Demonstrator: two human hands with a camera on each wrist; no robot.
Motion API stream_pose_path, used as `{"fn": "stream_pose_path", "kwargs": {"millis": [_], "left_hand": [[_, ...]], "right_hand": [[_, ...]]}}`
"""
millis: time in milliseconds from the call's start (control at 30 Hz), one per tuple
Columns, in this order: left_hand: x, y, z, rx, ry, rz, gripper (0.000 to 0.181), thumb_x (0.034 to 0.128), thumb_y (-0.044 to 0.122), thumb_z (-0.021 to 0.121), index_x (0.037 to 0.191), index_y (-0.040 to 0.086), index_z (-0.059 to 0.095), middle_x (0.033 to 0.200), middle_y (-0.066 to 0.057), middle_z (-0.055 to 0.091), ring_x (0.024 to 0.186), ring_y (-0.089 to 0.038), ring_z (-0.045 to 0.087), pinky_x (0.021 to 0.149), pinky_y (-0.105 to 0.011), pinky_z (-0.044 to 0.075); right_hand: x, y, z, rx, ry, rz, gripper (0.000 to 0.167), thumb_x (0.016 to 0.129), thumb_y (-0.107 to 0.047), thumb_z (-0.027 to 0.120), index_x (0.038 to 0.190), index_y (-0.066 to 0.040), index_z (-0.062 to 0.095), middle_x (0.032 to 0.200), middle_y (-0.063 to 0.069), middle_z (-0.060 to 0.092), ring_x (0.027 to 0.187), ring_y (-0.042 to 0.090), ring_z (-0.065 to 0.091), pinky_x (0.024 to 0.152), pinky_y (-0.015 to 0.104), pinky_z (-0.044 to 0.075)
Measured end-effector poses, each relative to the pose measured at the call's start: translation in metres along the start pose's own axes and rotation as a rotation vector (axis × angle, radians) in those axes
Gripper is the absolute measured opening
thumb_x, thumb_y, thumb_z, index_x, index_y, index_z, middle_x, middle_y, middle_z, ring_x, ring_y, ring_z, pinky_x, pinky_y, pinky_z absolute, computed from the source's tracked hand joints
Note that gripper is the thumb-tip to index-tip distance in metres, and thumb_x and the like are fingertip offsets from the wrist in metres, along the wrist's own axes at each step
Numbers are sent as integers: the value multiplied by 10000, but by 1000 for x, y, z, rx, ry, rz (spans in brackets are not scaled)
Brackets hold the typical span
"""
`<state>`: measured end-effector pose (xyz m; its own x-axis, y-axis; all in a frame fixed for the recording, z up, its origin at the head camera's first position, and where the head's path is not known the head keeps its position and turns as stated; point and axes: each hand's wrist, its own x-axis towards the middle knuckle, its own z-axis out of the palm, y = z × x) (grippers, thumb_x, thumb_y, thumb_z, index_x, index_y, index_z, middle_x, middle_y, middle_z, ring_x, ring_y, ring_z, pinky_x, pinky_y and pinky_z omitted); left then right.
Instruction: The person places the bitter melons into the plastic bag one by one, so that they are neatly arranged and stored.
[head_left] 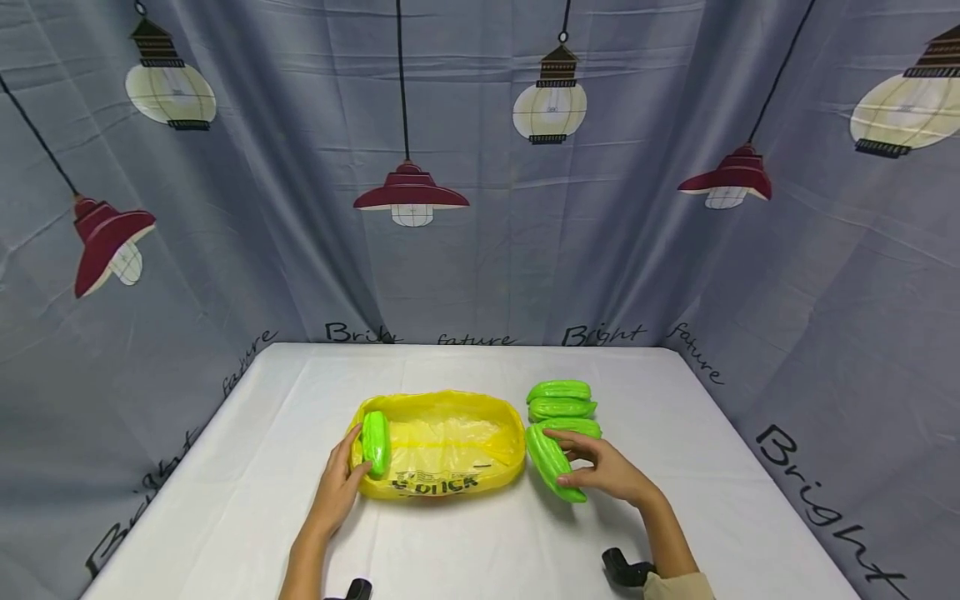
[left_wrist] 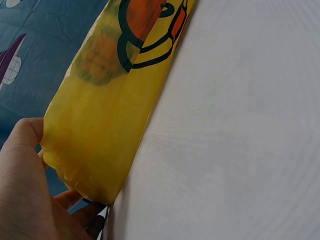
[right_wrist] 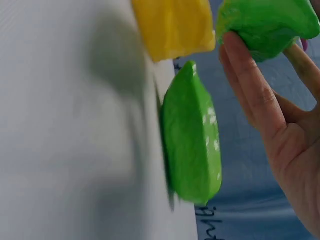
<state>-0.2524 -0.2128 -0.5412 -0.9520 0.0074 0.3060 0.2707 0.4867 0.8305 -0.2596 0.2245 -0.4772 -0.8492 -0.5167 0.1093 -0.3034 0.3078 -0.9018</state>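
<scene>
My right hand (head_left: pixel 600 471) pinches a green, ridged bitter melon (head_left: pixel 550 462) between thumb and fingers, tilted above the table beside the yellow basin's right end. Behind it, more bitter melons lie in a column, the farthest one (head_left: pixel 559 390) near the back; in the right wrist view one bitter melon (right_wrist: pixel 192 140) rests on the cloth. My left hand (head_left: pixel 337 487) grips the left end of an oval, yellow, thin-plastic basin (head_left: pixel 491 479) with duck printing, thumb at the front and fingers round the side. Inside, at that end, lies one bitter melon (head_left: pixel 376 444).
A white cloth covers the table (head_left: pixel 450 550). Grey-blue curtains (head_left: pixel 480 275) printed with lamps surround its back and sides. Black wrist mounts (head_left: pixel 626 569) show near both wrists.
</scene>
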Motion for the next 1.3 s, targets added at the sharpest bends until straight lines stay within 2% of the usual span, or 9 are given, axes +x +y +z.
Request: {"fn": "stream_pose_path", "kwargs": {"millis": [167, 333, 600, 767, 1000, 1300], "left_hand": [[0, 0, 0, 10, 4, -3, 583, 942, 169, 503, 1467, 182, 249, 1440, -210, 262, 1318, -411, 225, 1031, -601, 172], [0, 0, 1, 3, -1, -1, 585, 943, 161, 503, 1468, 179, 245, 1440, -214, 258, 1319, -409, 224, 1033, -599, 170], [0, 0, 1, 0, -6, -7, 591, 944, 156, 497, 1472, 183, 234, 1442, -216, 252, 1317, -416, 221, 1031, -605, 167], [-1, -1, 0, -6, -4, 1, 589, 944, 155, 497, 1471, 185, 236, 1448, -209, 249, 1321, -412, 214, 1029, -609, 164], [-2, -1, 0, -7, -4, -10, 589, 945, 162, 496, 1472, 189, 234, 1444, -214, 250, 1320, -414, 215, 1027, -611, 167], [-1, 1, 0, -17, -6, 4, 590, 944, 150, 498, 1471, 179, 235, 1440, -218, 253, 1315, -421, 220, 1018, -622, 173]], "right_hand": [[15, -30, 6, 57, 43, -33, 683, 781, -82, 727, 1390, -103, 419, 1356, 174, 429, 1130, 389, 463, 830, 331, 499], [30, -51, 11, 39, 86, -54, 694, 780, -101, 732, 1394, -80, 409, 1351, 188, 429, 1133, 382, 454, 843, 331, 490], [53, -65, 15, 28, 93, -99, 697, 781, -112, 734, 1397, -94, 408, 1333, 190, 427, 1144, 376, 455, 860, 398, 484], [67, -78, 22, 8, 111, -114, 696, 772, -122, 744, 1390, -109, 423, 1357, 160, 415, 1163, 354, 451, 867, 389, 483], [83, -95, 38, 8, 121, -162, 676, 780, -98, 732, 1382, -76, 426, 1371, 151, 419, 1142, 357, 468, 834, 365, 501], [100, -100, 58, -24, 119, -146, 677, 784, -125, 733, 1385, -90, 424, 1329, 177, 445, 1115, 354, 501, 825, 351, 507]]}}
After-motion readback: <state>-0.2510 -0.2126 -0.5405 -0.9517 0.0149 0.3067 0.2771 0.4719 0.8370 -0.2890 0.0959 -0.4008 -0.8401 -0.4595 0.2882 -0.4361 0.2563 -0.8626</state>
